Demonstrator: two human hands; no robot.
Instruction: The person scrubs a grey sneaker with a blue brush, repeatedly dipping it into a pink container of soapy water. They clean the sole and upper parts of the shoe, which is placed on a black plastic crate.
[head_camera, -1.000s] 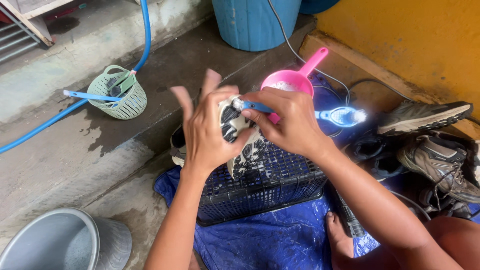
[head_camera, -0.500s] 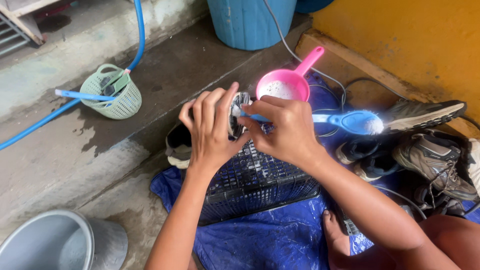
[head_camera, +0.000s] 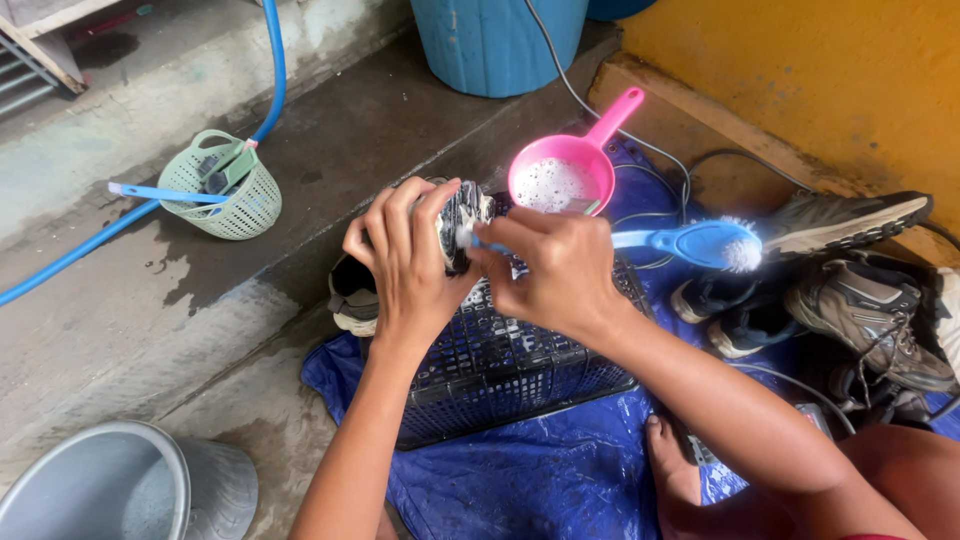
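The left hand (head_camera: 405, 265) is wrapped round a dark, soapy shoe (head_camera: 462, 222), fingers curled close together over its top so it stays propped above the black plastic crate (head_camera: 500, 370), which likely serves as a raised, draining rest. The right hand (head_camera: 555, 275) closes in a fist round the handle of a blue scrub brush (head_camera: 690, 243), its fingers pressed together; the bristle head sticks out to the right, away from the shoe, foam clinging to it. Just beyond the far edge of the crate sits a pink dipper (head_camera: 562, 180) with sudsy water in it, near enough to dip into. The crate stands on a blue tarp (head_camera: 540, 480) spread over the wet concrete floor (head_camera: 150, 300), and toward the tarp's right edge lie more shoes (head_camera: 860, 300), apart from the one being handled. A green basket (head_camera: 225, 190) with brushes sits well off to the left beside a blue hose (head_camera: 60, 260), and a grey metal basin (head_camera: 90, 495) rests at the near left corner.
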